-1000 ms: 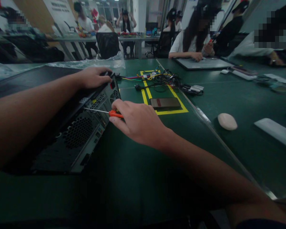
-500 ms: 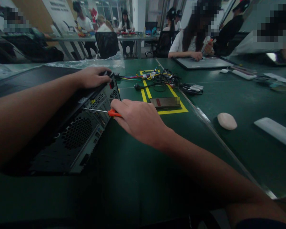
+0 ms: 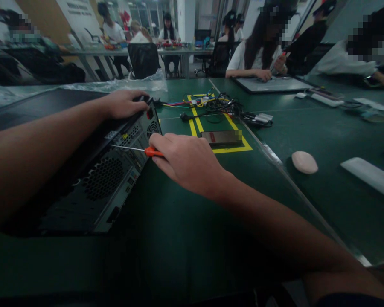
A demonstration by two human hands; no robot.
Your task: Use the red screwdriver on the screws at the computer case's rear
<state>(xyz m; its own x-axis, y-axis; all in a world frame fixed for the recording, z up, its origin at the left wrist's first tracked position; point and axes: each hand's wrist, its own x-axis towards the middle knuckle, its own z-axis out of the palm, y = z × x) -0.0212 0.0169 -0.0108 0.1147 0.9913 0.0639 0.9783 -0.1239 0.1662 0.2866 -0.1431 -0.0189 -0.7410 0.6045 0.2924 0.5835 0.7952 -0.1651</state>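
Observation:
A black computer case lies on the left of the green table, its rear panel with vent grilles and ports facing me. My left hand grips the case's upper far edge, thumb near the rear corner. Closed around the orange handle of a screwdriver is my right hand. The thin metal shaft points left, and its tip meets the rear panel near the upper edge. A screw under the tip is too small to make out.
Right of the case, yellow tape frames a dark flat box; tangled cables lie behind it. A pale mouse and a white bar sit farther right. Clear plastic wrap lies behind the case. Other people sit beyond.
My hands, the screwdriver and the case hold almost the same position. At the far right, a person has shifted and their hands have moved.

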